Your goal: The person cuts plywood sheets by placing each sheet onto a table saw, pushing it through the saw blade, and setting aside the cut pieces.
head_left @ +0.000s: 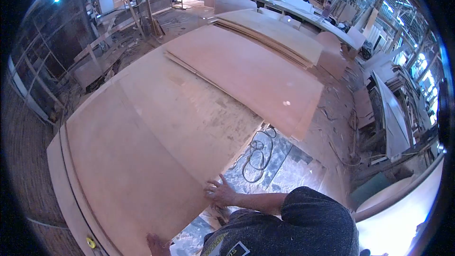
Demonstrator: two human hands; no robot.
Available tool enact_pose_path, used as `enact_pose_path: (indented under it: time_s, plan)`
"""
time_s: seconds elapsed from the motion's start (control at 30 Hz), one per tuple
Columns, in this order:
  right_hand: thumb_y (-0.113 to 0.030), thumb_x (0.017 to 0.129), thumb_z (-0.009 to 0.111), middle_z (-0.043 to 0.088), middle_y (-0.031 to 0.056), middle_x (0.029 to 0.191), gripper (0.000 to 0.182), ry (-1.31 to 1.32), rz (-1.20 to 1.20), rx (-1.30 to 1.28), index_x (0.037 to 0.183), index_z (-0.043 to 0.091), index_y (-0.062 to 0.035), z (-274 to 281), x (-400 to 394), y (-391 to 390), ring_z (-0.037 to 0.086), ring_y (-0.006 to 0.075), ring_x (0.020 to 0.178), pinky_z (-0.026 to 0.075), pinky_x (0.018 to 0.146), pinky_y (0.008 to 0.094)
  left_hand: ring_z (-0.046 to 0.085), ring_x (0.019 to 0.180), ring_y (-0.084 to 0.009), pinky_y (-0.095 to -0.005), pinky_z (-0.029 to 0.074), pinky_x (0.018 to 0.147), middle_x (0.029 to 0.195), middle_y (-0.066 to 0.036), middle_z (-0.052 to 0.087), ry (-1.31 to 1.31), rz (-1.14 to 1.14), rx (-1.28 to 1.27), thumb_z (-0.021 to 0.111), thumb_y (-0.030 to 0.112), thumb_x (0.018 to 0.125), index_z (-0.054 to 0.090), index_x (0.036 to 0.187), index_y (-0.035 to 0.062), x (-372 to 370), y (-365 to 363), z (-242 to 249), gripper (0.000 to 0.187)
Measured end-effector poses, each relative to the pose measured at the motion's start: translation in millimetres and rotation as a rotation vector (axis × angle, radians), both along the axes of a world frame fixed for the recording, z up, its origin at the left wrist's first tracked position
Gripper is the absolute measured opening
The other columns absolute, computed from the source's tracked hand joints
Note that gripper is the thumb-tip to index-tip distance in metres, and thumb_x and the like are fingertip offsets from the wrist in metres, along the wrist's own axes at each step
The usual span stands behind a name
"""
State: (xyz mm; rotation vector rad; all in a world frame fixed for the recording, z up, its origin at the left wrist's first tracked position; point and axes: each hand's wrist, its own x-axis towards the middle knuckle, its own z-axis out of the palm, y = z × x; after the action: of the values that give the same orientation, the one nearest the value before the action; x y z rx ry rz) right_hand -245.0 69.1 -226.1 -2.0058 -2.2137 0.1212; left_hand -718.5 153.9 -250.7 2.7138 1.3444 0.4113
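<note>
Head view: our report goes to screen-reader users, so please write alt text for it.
A person's hand presses flat on the edge of a large plywood sheet in a cluttered wood workshop. More sheets lie stacked beyond, and a cable coils on the floor.

The big plywood sheet (156, 137) under my hand (220, 193) is a thin, reddish-brown panel, smooth and unpainted, with paler scuffed patches toward its middle. It lies flat, on top of a stack of like panels whose edges show along its 8 o'clock side. It runs long, from 7 o'clock near me out toward 1 o'clock. My hand lies flat on its near right edge, at about 5 o'clock, fingers spread on the face. Beyond its far end, at 1 o'clock, more sheets of the same kind lie flat.
</note>
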Motion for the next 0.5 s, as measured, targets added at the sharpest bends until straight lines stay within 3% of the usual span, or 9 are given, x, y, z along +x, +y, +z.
enact_pose_path:
  time_s: [0.17,0.23,0.33,0.37,0.4,0.47,0.5]
  plan:
    - [-0.044,0.077,0.069,0.051,-0.0001,0.137,0.049,0.051,-0.004,-0.039,0.123,0.063,-0.0303,3.1,0.7,27.7,0.033,0.0285,0.141,0.007,0.11,0.0762,0.041,0.135,-0.0446,-0.0508,0.037,0.112,0.148,-0.021,0.045,-0.043,0.055,-0.111,0.075,0.034,0.085,0.062,0.126,0.0036,-4.9,30.1,-6.3,0.052]
    - [-0.044,0.078,0.067,0.05,0.0,0.139,0.05,-0.051,-0.02,-0.038,0.126,0.062,-0.0316,-1.2,0.2,43.7,0.033,0.0285,0.141,0.006,0.109,0.0767,0.035,0.14,-0.0434,-0.0507,0.036,0.113,0.15,-0.021,0.042,-0.13,0.153,-0.219,0.076,0.034,0.084,0.059,0.132,0.0059,-4.0,39.2,-5.0,0.058]
    - [-0.044,0.081,0.064,0.05,0.0006,0.141,0.048,-0.067,-0.045,-0.064,0.127,0.061,-0.0326,3.1,4.5,68.3,0.035,0.0287,0.14,0.005,0.108,0.0774,0.04,0.138,-0.0403,-0.0486,0.031,0.116,0.15,-0.02,0.043,-0.149,0.001,-0.04,0.08,0.035,0.075,0.044,0.145,0.0057,-20.7,73.9,-40.6,0.084]
    - [-0.044,0.081,0.063,0.05,0.0008,0.141,0.047,-0.051,-0.04,-0.079,0.127,0.061,-0.0328,3.8,2.6,76.2,0.036,0.0288,0.14,0.005,0.108,0.0776,0.042,0.137,-0.0398,-0.0469,0.035,0.114,0.148,-0.021,0.045,-0.325,0.129,-0.171,0.085,0.029,0.067,0.052,0.137,0.0057,-17.0,89.5,-68.5,0.081]
    - [-0.045,0.081,0.063,0.05,0.0005,0.141,0.048,-0.409,0.01,0.039,0.128,0.061,-0.0336,-40.7,16.7,90.3,0.037,0.0291,0.139,0.007,0.108,0.078,0.044,0.134,-0.0393,-0.0456,0.036,0.113,0.142,-0.02,0.049,-0.295,0.151,-0.167,0.086,0.024,0.064,0.056,0.13,0.0054,-15.8,94.2,-68.6,0.075]
    - [-0.045,0.081,0.063,0.052,-0.0007,0.139,0.047,-0.388,0.003,0.075,0.127,0.061,-0.0343,-70.0,13.5,101.7,0.04,0.0293,0.136,0.011,0.107,0.0779,0.048,0.129,-0.0383,-0.0431,0.04,0.112,0.131,-0.017,0.057,-0.235,0.195,-0.16,0.087,0.013,0.057,0.065,0.115,0.0049,4.5,99.6,-35.4,0.063]
    - [-0.045,0.08,0.063,0.054,-0.0017,0.138,0.046,-0.025,-0.057,-0.054,0.125,0.062,-0.0342,-50.1,17.0,109.8,0.041,0.0292,0.135,0.013,0.107,0.0774,0.05,0.126,-0.0384,-0.0436,0.042,0.109,0.125,-0.017,0.059,-0.308,0.206,-0.074,0.088,0.014,0.055,0.065,0.11,0.0041,23.2,96.1,-0.6,0.06]
